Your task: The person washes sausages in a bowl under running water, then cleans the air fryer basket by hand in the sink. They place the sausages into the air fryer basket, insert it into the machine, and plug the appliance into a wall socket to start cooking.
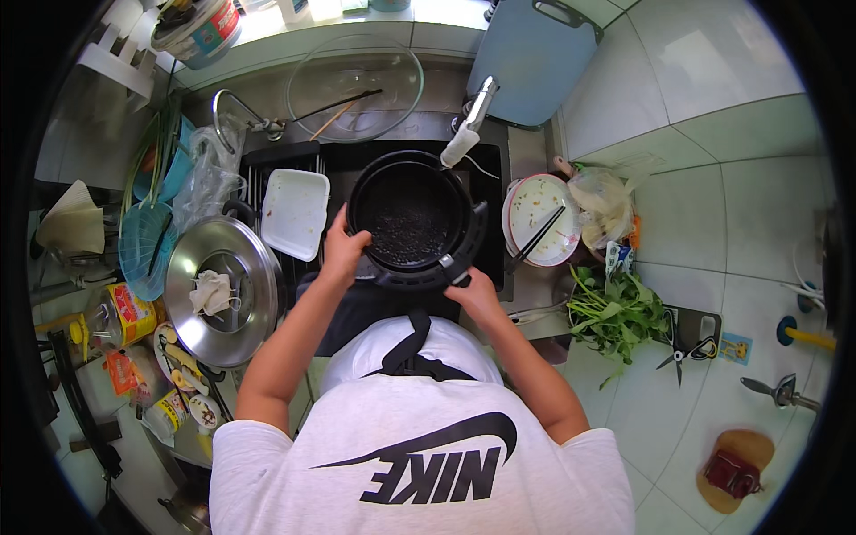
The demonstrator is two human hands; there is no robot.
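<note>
A round black pot, which looks like an air fryer basket (409, 207), is held over the black sink between both hands, with water drops or bubbles on its dark bottom. My left hand (344, 247) grips its left rim, thumb over the edge. At the lower right, my right hand (473, 289) is at the dark handle, its fingers partly hidden beneath. Above the basket's right edge hangs a chrome faucet (479, 110) with a white cover on its spout. A white foam tray (295, 214) lies to the left, on a rack.
Stacked plates (545, 214) with black chopsticks stand right of the sink, leafy greens (605, 307) below them. Behind is a large glass bowl (354, 67) with chopsticks. A steel lid (187, 267) with a crumpled cloth lies left. A blue cutting board (535, 60) leans at the back.
</note>
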